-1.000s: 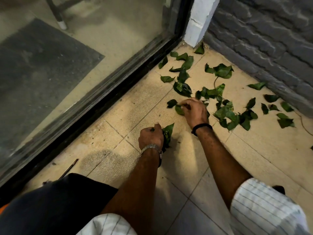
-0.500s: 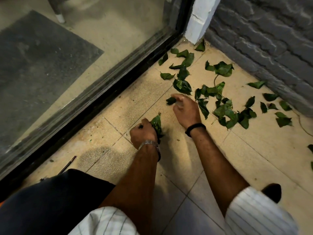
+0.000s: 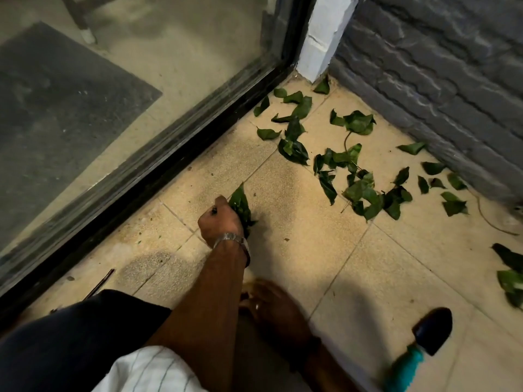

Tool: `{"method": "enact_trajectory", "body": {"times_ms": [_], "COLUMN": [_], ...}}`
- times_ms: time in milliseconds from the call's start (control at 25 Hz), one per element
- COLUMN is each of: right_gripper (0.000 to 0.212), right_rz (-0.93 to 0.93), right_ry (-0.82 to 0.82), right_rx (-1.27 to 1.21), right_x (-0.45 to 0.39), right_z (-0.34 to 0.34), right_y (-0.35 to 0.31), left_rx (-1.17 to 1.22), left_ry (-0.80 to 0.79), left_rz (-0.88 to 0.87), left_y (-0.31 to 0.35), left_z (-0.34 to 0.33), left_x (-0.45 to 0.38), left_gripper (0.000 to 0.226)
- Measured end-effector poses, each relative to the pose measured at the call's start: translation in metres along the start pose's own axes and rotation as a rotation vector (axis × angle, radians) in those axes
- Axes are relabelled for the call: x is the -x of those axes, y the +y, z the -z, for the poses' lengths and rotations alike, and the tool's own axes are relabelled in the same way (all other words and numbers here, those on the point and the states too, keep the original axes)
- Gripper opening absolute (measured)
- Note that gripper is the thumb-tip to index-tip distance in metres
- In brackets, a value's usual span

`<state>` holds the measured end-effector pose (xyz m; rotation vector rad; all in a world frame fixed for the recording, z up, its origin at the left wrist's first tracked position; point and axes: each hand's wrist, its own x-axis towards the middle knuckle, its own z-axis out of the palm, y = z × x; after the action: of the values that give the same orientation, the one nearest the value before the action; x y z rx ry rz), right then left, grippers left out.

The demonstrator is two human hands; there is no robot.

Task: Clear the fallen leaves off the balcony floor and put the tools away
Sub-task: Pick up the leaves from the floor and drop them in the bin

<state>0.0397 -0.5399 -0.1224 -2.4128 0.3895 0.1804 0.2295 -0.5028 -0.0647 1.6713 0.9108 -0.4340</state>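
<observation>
Green fallen leaves lie scattered on the beige tiled balcony floor, from the corner out to the grey wall. My left hand is low over the floor and grips a bunch of picked leaves that sticks out above the fist. Drawn back close to my body, my right hand is blurred, lies low on the tiles partly under the left forearm and holds nothing that I can see. A small trowel with a black blade and a teal handle lies at the lower right.
A glass sliding door with a black track runs along the left. A white post and a grey brick wall close the corner. More leaves lie at the right edge. A thin twig rests by the track.
My right hand has pulled back from the leaves toward my body. The view has shifted, bringing the trowel and the leaves at the right edge into sight. My left hand keeps its bunch.
</observation>
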Motion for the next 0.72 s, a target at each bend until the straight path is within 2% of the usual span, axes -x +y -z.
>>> {"method": "enact_trajectory", "body": {"times_ms": [80, 120, 240, 320, 360, 440, 520, 560, 640, 720], "right_gripper": [0.038, 0.024, 0.023, 0.026, 0.032, 0.043, 0.041, 0.038, 0.034, 0.035], "right_rz": [-0.007, -0.041, -0.328, -0.371, -0.344, -0.325, -0.298, -0.297, -0.319, -0.333], "right_ry": [0.167, 0.305, 0.685, 0.788, 0.764, 0.621, 0.525, 0.539, 0.583, 0.504], "right_rx": [-0.025, -0.055, -0.275, -0.369, -0.400, -0.551, -0.657, -0.644, -0.505, -0.266], "right_x": [0.026, 0.033, 0.025, 0.008, 0.000, -0.006, -0.006, -0.012, -0.037, -0.078], "right_z": [-0.008, -0.001, 0.042, 0.071, 0.076, 0.075, 0.077, 0.084, 0.099, 0.114], "right_y": [0.017, 0.024, 0.037, 0.029, 0.021, 0.008, 0.006, 0.012, 0.040, 0.073], "left_rx": [-0.098, -0.171, -0.437, -0.540, -0.568, -0.597, -0.577, -0.553, -0.519, -0.507], "left_ry": [-0.100, -0.189, -0.541, -0.767, -0.838, -0.837, -0.687, -0.608, -0.512, -0.493], "left_rz": [-0.061, -0.116, -0.308, -0.343, -0.339, -0.357, -0.396, -0.388, -0.370, -0.363], "left_y": [-0.005, -0.009, -0.031, -0.045, -0.050, -0.054, -0.051, -0.049, -0.047, -0.046], "left_z": [-0.005, -0.009, -0.026, -0.034, -0.036, -0.037, -0.035, -0.034, -0.033, -0.030], "left_x": [0.004, 0.007, 0.020, 0.034, 0.037, 0.037, 0.028, 0.023, 0.019, 0.020], "left_gripper": [0.035, 0.032, 0.029, 0.028, 0.031, 0.039, 0.045, 0.048, 0.054, 0.056]}}
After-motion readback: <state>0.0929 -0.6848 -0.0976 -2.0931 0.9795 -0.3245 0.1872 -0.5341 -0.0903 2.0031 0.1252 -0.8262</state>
